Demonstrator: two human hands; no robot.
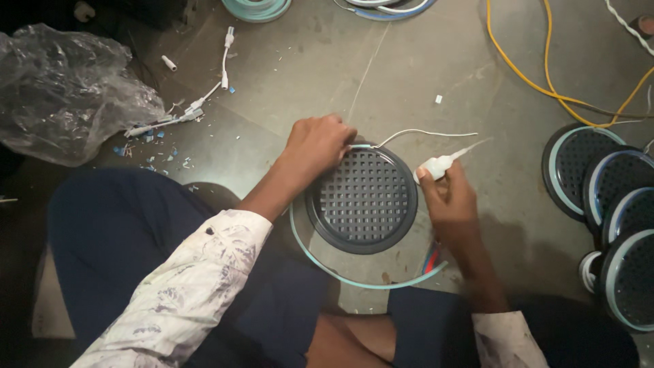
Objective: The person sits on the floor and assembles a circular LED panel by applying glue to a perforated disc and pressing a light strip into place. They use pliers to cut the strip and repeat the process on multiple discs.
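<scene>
Matt plastic grille disc (361, 201), rough floor (327, 61)

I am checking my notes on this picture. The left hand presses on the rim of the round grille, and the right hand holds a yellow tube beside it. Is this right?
Not quite: the tube is white, not yellow; only the cables on the floor are yellow. The head view shows it. The left hand does press on the rim of the round grille, and the right hand holds the tube beside it.

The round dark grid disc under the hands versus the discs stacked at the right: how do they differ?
The round dark grid disc lies alone, flat and fully visible; the stacked discs overlap in a row. Its pale teal strip hangs loose around it, pressed on only under the left hand; theirs sit snug on the rims. Both are round, dark and gridded.
</scene>
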